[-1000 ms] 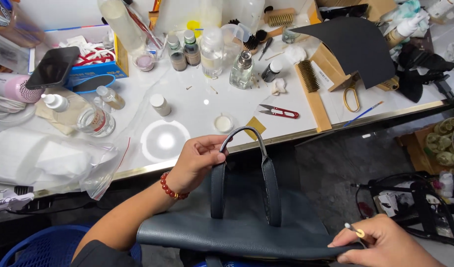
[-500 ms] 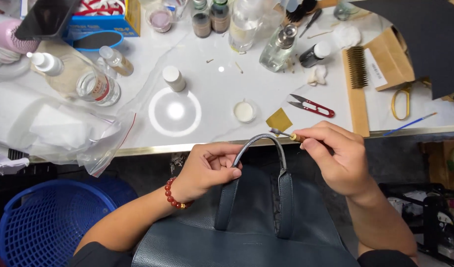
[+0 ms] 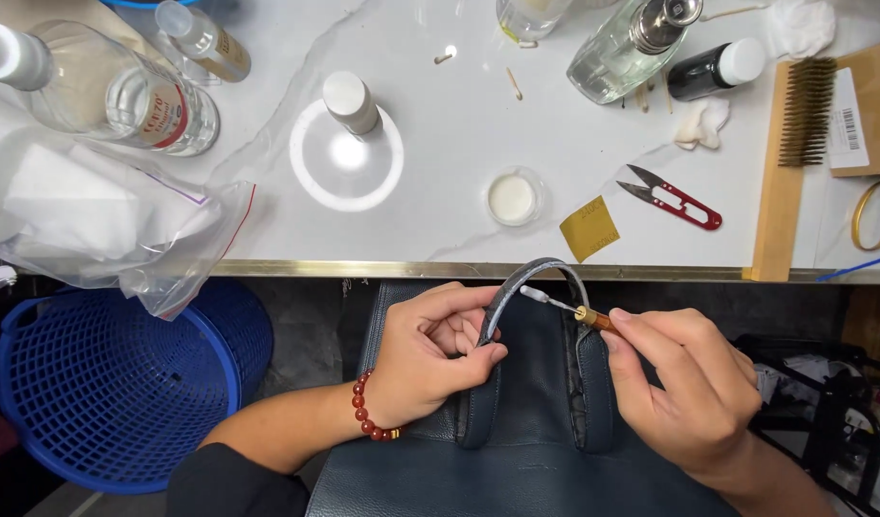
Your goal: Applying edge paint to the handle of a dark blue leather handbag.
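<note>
The left hand [image 3: 430, 359] is curled, thumb and fingers pinched shut around the left side of the bag handle [image 3: 517, 287], with a red bead bracelet on the wrist and the forearm slanting in from lower left. The right hand [image 3: 684, 383] is right of that handle, fingertips pinching a thin tool [image 3: 564, 306] that points left at it.
</note>
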